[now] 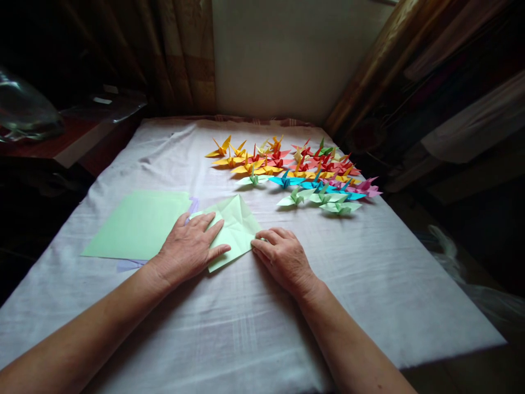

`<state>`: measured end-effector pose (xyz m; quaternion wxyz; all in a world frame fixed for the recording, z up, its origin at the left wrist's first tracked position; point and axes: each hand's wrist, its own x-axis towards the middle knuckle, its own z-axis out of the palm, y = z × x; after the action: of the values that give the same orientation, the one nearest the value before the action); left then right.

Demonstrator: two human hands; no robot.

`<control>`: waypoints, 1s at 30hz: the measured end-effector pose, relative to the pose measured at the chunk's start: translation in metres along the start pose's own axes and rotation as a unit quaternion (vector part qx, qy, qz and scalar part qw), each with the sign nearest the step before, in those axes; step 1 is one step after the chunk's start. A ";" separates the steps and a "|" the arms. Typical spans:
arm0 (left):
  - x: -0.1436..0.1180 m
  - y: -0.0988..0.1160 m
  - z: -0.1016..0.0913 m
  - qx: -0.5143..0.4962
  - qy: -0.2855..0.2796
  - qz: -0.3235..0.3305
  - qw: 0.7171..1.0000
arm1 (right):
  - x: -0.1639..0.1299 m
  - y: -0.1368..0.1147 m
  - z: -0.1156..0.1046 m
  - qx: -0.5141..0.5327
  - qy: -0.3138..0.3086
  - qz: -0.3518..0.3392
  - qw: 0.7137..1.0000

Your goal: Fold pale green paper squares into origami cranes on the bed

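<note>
A light green folded paper (234,227) lies on the white cloth (246,328) in front of me, creased into a square with diagonal folds. My left hand (189,249) rests flat on its left part, fingers spread and pressing it down. My right hand (283,256) touches the paper's right corner with its fingertips. To the left lies a stack of flat green sheets (139,224), with a purple sheet showing beneath.
Several finished paper cranes (295,172) in yellow, red, blue, green and pink stand in rows at the far right of the cloth. A dark wooden table (61,145) with a glass object is at the left. Curtains hang behind and to the right.
</note>
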<state>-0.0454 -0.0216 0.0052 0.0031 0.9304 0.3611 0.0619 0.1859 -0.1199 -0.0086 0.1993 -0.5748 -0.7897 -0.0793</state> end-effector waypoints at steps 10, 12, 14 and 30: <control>-0.009 0.004 -0.001 -0.129 -0.041 0.149 0.979 | 0.002 0.003 0.008 0.018 -0.008 0.034 0.999; -0.009 0.007 -0.005 -0.130 -0.054 0.145 0.979 | 0.002 0.004 0.009 0.029 -0.003 0.037 0.999; -0.009 0.008 -0.010 -0.127 -0.060 0.144 0.980 | 0.002 0.004 0.008 0.037 0.000 0.039 0.999; 0.000 -0.017 -0.021 -0.250 -0.054 0.161 0.953 | 0.004 -0.004 0.012 0.110 -0.002 0.086 0.990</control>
<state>-0.0588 -0.0099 0.0254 0.2446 0.9478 0.1787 0.0993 0.1786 -0.1137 -0.0174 0.2658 -0.6150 -0.7419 0.0266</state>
